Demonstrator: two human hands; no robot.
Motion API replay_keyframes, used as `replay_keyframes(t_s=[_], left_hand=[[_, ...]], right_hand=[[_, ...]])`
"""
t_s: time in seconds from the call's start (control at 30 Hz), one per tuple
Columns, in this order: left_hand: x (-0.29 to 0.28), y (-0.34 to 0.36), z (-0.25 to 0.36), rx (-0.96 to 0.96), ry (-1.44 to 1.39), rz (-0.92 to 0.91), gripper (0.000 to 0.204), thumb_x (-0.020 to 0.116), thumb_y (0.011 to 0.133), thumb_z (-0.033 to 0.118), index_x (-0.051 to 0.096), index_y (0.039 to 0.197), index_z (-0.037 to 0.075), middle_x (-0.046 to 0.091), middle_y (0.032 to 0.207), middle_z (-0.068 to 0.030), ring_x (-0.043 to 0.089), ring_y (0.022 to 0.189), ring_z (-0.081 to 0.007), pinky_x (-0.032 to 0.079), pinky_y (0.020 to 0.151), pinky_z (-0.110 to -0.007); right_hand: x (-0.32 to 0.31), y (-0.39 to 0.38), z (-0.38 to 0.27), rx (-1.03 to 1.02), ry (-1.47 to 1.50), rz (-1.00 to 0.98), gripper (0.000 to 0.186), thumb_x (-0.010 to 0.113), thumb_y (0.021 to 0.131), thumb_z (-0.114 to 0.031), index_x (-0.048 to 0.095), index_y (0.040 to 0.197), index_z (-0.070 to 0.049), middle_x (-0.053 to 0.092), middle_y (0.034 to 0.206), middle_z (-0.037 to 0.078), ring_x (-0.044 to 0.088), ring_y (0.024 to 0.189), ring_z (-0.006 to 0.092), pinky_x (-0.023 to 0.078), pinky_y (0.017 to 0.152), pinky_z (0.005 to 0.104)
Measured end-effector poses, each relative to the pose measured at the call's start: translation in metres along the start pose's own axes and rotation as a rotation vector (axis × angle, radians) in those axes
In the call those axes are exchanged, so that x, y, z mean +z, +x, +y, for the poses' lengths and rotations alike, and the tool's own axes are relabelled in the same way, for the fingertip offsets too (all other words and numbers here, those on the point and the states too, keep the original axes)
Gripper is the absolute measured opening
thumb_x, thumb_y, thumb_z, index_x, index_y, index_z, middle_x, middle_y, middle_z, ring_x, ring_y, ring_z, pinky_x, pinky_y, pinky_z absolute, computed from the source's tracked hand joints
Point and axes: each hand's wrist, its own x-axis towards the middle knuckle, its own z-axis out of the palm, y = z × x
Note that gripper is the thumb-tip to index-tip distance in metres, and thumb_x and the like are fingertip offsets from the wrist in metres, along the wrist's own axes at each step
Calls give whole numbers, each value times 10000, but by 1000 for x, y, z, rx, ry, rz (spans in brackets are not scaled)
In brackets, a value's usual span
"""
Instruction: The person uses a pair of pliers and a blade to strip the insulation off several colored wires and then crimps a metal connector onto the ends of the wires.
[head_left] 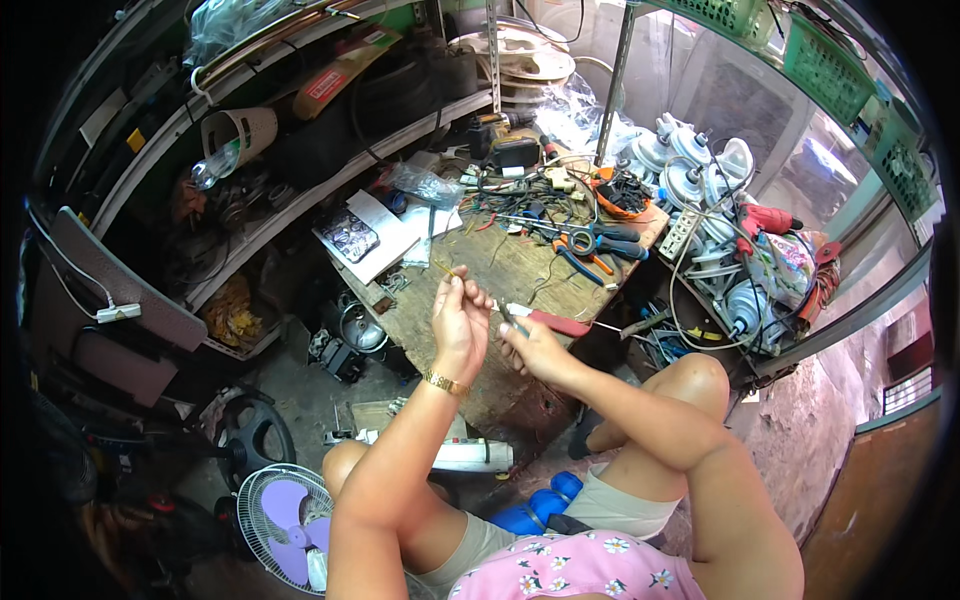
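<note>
Above the near part of a worn wooden table (500, 262), my left hand (460, 318) is closed, its fingertips pinching a thin yellowish wire (443, 266) that sticks up past the thumb. A gold watch (446, 383) is on that wrist. Close beside it, my right hand (535, 350) grips a slim dark grey tool (513, 322), its tip pointing toward the left hand's fingers. Whether it is a blade or tweezers is too small to tell. Behind my right hand lies a red-handled tool (562, 322) with a thin shaft toward the right.
Pliers (578, 262), cables and an orange basket (622, 195) crowd the table's far side. White papers (375, 232) lie far left. Metal shelves (330, 170) stand left and behind. Fan motors (690, 180) are piled right. A purple-bladed fan (290, 525) stands low at left.
</note>
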Motion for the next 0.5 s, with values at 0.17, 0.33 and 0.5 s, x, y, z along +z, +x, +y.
replay_keyframes(t_s=[0.17, 0.33, 0.5], left_hand=[[46, 21, -9, 48, 88, 248, 193, 431, 986, 226, 499, 1085, 76, 610, 882, -73, 616, 832, -198, 523, 825, -387], [52, 23, -4, 35, 181, 268, 216, 478, 970, 229, 521, 1102, 64, 602, 830, -49, 605, 745, -159, 542, 773, -351], [45, 6, 20, -105, 563, 212, 227, 508, 962, 222, 545, 1113, 58, 499, 690, 27, 449, 554, -52, 436, 525, -214]], right_hand=[[-41, 21, -28, -135, -57, 121, 330, 501, 950, -368, 554, 832, -64, 519, 571, -3, 452, 431, 69, 339, 392, 215], [-55, 39, -24, -105, -118, 159, 367, 509, 943, -370, 578, 835, -26, 546, 569, 34, 498, 478, 98, 398, 446, 261], [-90, 65, -11, -241, -1056, 551, 333, 645, 812, -301, 604, 988, -22, 588, 1057, 167, 550, 975, 369, 431, 845, 472]])
